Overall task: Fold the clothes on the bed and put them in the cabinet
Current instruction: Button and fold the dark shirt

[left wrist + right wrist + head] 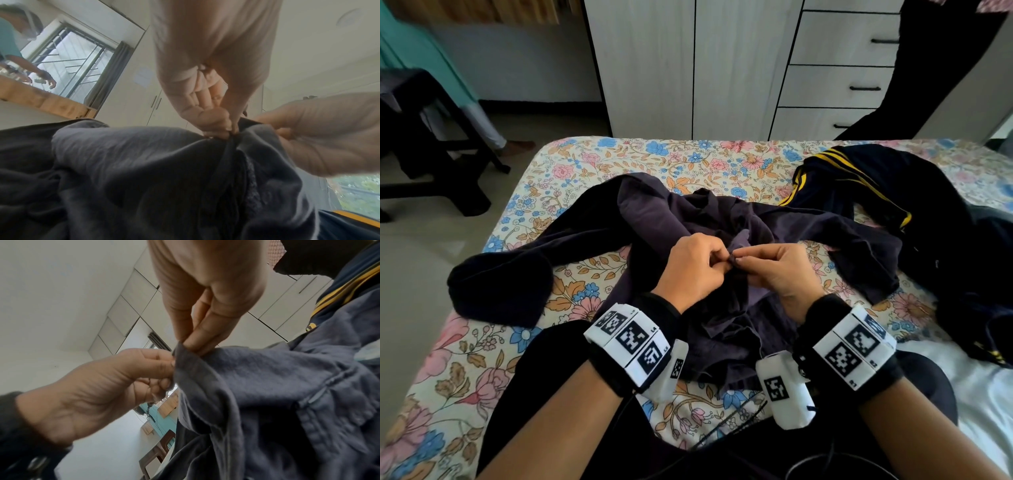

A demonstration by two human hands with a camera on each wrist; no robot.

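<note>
Two hands pinched one edge of a dark shirt on the bed.

The left hand [693, 265] and the right hand [779, 270] met in the middle, and the fingers [197, 340] of each were clamped together on the same bit of hem of the dark purple shirt [654, 212]. The shirt lay crumpled on the flowery bed [585, 161], with one sleeve flung out to the left. A navy piece with yellow stripes [859, 178] lay just beside it on the right, and the white cabinet [688, 68] stood past the far end of the bed. To do this step well, I think the hands should slide apart along the hem, keep the pinch tight, and lift and shake the shirt flat before folding. The striped piece should stay out of the way.
</note>
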